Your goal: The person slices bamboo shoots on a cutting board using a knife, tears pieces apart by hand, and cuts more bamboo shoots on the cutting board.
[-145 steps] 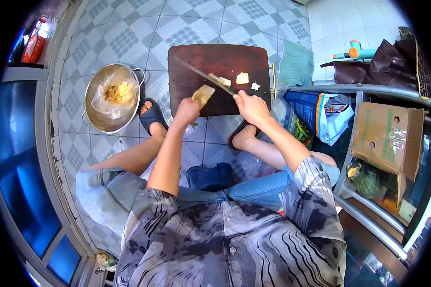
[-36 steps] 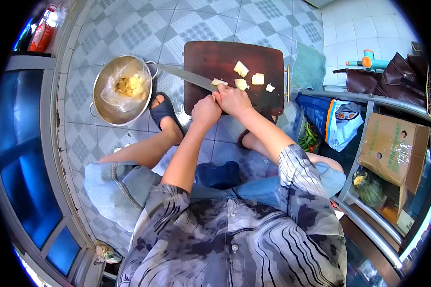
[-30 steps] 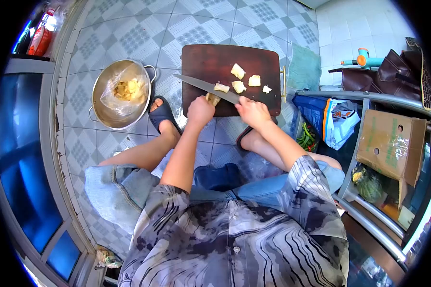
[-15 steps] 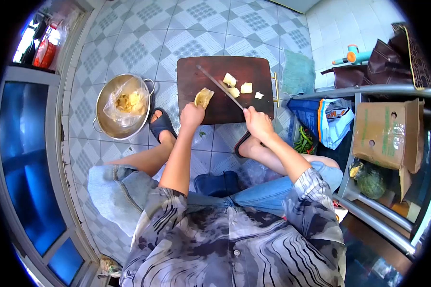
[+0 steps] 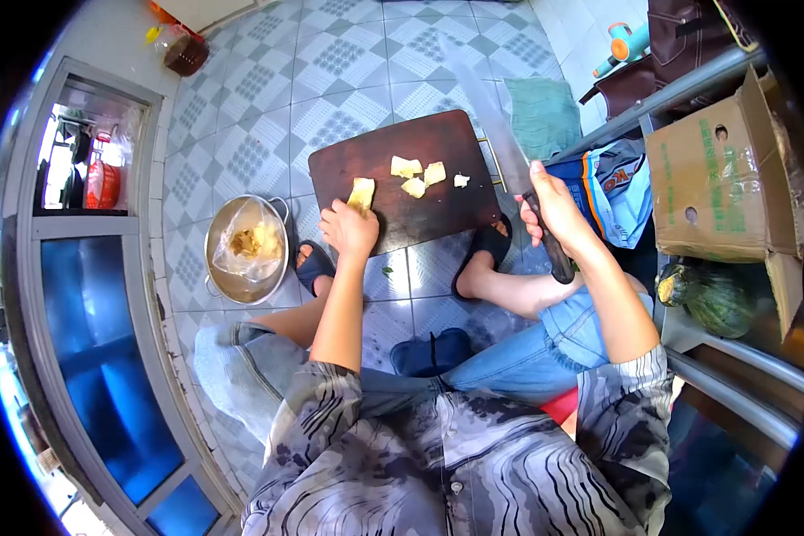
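Note:
A dark wooden cutting board (image 5: 420,223) lies on the floor before my feet. My left hand (image 5: 350,230) grips the near end of a yellow chunk (image 5: 362,191) at the board's left side; its exact kind is unclear. Three pale yellow pieces (image 5: 406,167) and a small white scrap (image 5: 461,180) lie to the right of it. Beyond the board's right edge, my right hand (image 5: 554,214) is closed around the dark handle of a long knife (image 5: 496,125). The knife is raised off the board, its blurred blade pointing away from me.
Left of the board stands a metal pot (image 5: 219,281) holding a plastic bag (image 5: 252,234) with yellowish bits. A rack on the right carries a cardboard box (image 5: 706,179) and a green squash (image 5: 722,299). A teal cloth (image 5: 542,116) lies behind the board.
The knife has lifted from over the board and swung right with my right hand. The chunk in my left hand has turned, showing its yellow side. My view has shifted and rotated.

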Tool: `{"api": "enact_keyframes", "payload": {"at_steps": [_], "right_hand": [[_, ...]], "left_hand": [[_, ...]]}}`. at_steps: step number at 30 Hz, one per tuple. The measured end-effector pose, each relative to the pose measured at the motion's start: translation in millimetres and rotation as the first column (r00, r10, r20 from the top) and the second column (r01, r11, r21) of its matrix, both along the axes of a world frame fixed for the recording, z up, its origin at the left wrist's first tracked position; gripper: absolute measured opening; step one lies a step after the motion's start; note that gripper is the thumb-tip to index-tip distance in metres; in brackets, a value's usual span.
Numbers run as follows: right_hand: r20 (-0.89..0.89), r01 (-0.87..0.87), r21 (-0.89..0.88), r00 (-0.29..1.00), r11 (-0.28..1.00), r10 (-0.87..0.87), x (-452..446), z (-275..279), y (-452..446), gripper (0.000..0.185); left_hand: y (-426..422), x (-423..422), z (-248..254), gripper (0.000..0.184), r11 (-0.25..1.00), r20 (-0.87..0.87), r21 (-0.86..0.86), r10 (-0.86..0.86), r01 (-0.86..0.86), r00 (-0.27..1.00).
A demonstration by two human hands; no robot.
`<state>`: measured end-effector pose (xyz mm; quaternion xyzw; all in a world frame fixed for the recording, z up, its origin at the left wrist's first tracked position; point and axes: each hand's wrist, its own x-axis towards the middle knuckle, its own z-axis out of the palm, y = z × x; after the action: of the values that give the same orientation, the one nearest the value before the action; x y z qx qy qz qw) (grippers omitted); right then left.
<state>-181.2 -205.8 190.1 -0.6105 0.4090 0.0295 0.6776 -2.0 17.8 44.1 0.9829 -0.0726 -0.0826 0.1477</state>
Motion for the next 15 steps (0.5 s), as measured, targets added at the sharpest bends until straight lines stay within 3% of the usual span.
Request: {"api": "enact_keyframes", "payload": {"at_steps": [1,4,7,9,11,12,14,15], "right_hand": [[0.024,0.041,-0.016,0.999,0.999,-0.041,-1.8,-0.4,-1.3,0.060],[0.131,0.129,0.095,0.981,0.987,-0.141,-0.7,2.1,5.2,0.059],[0.175,0.117,0.280,0.970,0.953,-0.170,-1.0,7.2,10.7,0.057],[0.202,0.099,0.275,0.966,0.956,-0.158,-3.7,13.2,14.2,0.055],[0.215,0.086,0.226,0.967,0.970,-0.135,-7.1,15.7,14.1,0.055],[0.215,0.091,0.230,0.966,0.969,-0.142,-7.4,14.2,13.2,0.055],[0.232,0.133,0.215,0.956,0.968,-0.183,-4.3,10.5,12.8,0.055],[0.239,0.156,0.209,0.949,0.965,-0.205,-2.7,7.7,12.3,0.055]], "left_hand": [[-2.1,1.0,2.0,0.054,1.000,0.014,0.018,-0.010,0.010,1.000],[-12.2,1.7,6.9,0.047,0.984,0.339,-0.028,-0.159,0.178,0.927],[-40.0,9.6,7.0,0.042,0.917,0.352,-0.105,-0.329,0.386,0.876],[-62.2,16.3,-7.1,0.041,0.847,0.224,-0.170,-0.465,0.505,0.856],[-86.5,18.6,-28.4,0.051,0.865,-0.006,-0.156,-0.484,0.477,0.875],[-99.0,14.1,-25.7,0.051,0.856,-0.006,-0.156,-0.499,0.492,0.867],[-120.2,3.6,-20.8,0.063,0.949,-0.051,-0.037,-0.315,0.314,0.948],[-127.8,-1.2,-18.6,0.063,0.946,-0.055,-0.038,-0.324,0.322,0.945]]}}
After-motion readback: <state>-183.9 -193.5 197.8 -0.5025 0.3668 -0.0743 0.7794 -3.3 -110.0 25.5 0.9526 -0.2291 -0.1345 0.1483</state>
